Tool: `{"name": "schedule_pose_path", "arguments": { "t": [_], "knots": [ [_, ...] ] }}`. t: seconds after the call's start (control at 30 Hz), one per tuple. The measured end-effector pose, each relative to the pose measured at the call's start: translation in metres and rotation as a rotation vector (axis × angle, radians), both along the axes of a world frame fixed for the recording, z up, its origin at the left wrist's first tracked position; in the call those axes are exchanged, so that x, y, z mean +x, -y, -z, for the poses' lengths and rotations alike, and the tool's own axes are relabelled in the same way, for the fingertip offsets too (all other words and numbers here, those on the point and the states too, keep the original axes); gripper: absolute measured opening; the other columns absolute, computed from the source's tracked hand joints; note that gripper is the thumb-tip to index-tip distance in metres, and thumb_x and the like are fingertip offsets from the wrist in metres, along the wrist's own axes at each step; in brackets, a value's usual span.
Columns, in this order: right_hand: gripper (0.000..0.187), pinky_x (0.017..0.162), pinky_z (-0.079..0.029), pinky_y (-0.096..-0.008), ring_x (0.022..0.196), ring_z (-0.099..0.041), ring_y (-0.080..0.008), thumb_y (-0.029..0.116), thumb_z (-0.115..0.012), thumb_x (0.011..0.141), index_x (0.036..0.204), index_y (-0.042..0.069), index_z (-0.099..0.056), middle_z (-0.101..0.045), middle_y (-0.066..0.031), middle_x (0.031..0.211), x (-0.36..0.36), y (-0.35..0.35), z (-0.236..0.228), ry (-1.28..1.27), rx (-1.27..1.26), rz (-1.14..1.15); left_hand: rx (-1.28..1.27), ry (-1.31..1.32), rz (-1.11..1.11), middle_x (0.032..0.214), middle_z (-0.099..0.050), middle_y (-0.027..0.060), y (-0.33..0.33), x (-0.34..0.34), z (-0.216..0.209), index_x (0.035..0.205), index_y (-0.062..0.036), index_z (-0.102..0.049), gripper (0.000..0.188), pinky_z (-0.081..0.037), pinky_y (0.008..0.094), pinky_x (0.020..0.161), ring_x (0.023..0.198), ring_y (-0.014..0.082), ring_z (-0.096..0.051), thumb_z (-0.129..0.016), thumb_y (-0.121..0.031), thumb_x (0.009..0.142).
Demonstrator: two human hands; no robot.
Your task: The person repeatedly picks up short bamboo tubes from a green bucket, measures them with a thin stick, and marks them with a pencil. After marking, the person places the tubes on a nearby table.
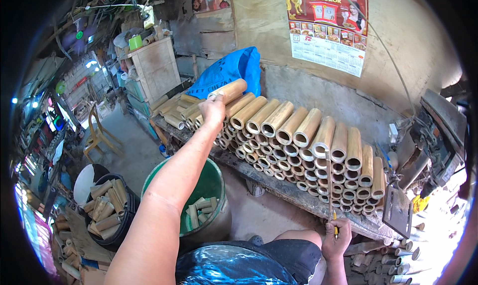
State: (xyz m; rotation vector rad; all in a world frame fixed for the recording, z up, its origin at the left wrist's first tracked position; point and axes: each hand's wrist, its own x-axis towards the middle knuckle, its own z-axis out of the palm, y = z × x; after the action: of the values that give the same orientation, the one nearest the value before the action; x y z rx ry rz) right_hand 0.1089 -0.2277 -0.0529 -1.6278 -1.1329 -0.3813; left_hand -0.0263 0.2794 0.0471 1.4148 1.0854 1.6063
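Stretched out over the far left of the bench, my left hand (213,111) is closed round a short bamboo tube (231,90). Beneath and beside it, cut bamboo tubes (279,120) lie in a stack several rows high, their open ends facing me. My right hand (337,239), low near my knee, grips a long thin blade-like tool (328,183) with yellow at its handle. That tool points upward in front of the stack's right part; its exact kind is unclear.
A blue sack (224,71) stands behind the stack on the wooden bench (269,185). Below my left arm, a green bucket (219,175) holds bamboo pieces. A black bucket (130,225) further left is full of them. More tubes (403,260) are piled at lower right.
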Motion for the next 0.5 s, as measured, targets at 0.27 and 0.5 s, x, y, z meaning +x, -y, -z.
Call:
{"name": "schedule_pose_path", "arguments": {
  "t": [0.27,0.5],
  "knots": [
    [0.016,0.071,-0.046,-0.0380,0.075,-0.056,-0.0309,0.013,-0.068,0.090,0.088,0.002,-0.057,-0.057,-0.0136,0.082,-0.006,-0.017,0.005,0.016,-0.063,0.044,0.272,-0.385,-0.189,0.118,-0.051,0.0288,0.052,0.030,0.011,0.098,-0.0029,-0.074,0.039,-0.043,0.0454,0.098,0.108,0.0435,-0.054,-0.067,-0.040,0.088],
    [0.021,0.072,-0.044,-0.0375,0.075,-0.054,-0.0284,0.018,-0.063,0.095,0.086,0.001,-0.056,-0.055,-0.0121,0.081,-0.012,-0.025,0.000,0.042,-0.120,0.067,0.218,-0.281,-0.131,0.104,-0.054,0.0229,0.066,0.034,0.003,0.091,-0.0015,-0.074,0.037,-0.046,0.0448,0.091,0.100,0.0390,-0.056,-0.069,-0.038,0.087]
  ]
}}
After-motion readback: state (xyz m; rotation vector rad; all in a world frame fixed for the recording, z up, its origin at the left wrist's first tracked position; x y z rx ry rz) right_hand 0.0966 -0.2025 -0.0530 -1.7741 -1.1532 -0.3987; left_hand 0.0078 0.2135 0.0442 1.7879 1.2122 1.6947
